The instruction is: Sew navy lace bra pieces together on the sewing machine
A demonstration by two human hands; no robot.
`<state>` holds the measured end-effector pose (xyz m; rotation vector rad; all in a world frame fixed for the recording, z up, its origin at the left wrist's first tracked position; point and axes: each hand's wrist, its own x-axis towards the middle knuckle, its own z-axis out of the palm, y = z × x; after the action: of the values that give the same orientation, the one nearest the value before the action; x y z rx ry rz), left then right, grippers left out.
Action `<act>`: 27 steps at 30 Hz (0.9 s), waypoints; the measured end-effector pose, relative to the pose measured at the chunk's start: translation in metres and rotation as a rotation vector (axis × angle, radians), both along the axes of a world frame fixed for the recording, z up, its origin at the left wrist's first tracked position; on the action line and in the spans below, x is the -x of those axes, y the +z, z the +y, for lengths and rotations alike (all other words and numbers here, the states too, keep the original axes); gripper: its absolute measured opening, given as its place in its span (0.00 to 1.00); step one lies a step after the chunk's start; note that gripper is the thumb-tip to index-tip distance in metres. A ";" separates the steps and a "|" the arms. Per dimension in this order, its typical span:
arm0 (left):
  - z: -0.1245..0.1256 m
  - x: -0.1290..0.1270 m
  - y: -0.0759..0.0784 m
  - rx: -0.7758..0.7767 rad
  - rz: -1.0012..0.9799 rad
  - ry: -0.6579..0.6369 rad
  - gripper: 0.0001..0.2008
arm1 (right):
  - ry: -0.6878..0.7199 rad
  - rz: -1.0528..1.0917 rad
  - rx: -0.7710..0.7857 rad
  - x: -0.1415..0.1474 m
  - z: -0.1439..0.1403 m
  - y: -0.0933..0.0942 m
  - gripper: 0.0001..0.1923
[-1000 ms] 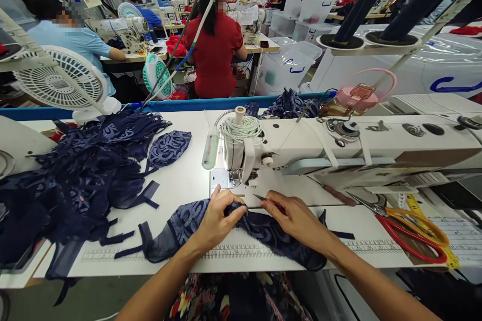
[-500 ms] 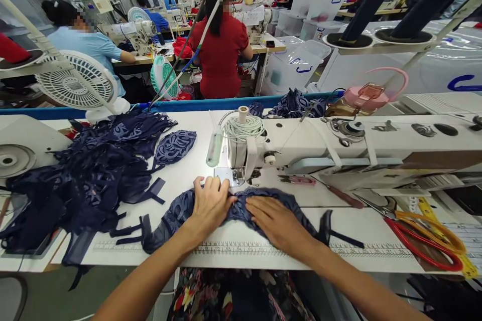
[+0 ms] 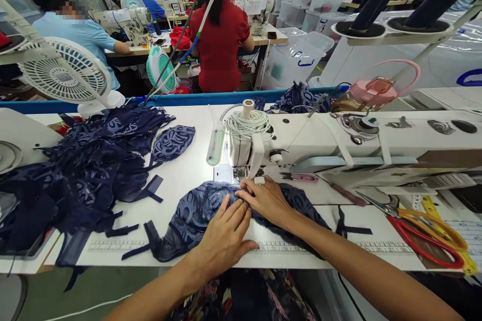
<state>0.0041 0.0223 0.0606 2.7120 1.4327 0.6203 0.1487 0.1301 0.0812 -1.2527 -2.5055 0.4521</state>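
Observation:
A navy lace garment piece (image 3: 192,213) lies on the white table in front of the sewing machine (image 3: 339,145). My left hand (image 3: 226,233) rests flat on its near edge, fingers pointing toward the needle. My right hand (image 3: 265,198) presses the lace just below the presser foot (image 3: 243,175), fingers together on the fabric. Small pink-handled snips (image 3: 299,177) lie on the machine bed to the right of my right hand.
A heap of navy lace pieces (image 3: 83,170) covers the table's left side. Red-handled scissors (image 3: 417,235) lie at the right. A white fan (image 3: 62,75) stands at back left, a pink bottle (image 3: 371,93) behind the machine. Other people sew at tables beyond.
The lace piece has moved up under the presser foot. My right hand slid forward to the needle area. My left hand shifted right and back to the near edge. The snips were set down earlier.

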 end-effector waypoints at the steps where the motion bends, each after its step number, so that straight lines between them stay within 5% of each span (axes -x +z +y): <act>1: -0.002 0.001 -0.001 0.009 0.008 -0.001 0.29 | -0.024 -0.004 0.031 0.005 0.004 -0.003 0.11; 9: -0.009 0.005 0.002 0.043 0.039 0.038 0.30 | -0.049 0.031 0.088 0.003 0.016 -0.012 0.12; 19: -0.010 0.003 0.002 0.028 0.068 0.051 0.30 | -0.081 -0.056 -0.020 -0.010 0.013 -0.015 0.13; 27: -0.005 -0.004 0.001 0.029 0.055 0.116 0.29 | -0.047 -0.004 -0.003 -0.018 0.004 -0.003 0.13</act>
<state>0.0084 0.0168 0.0613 2.6589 1.6080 0.5283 0.1670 0.1337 0.0786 -1.3098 -2.4737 0.4350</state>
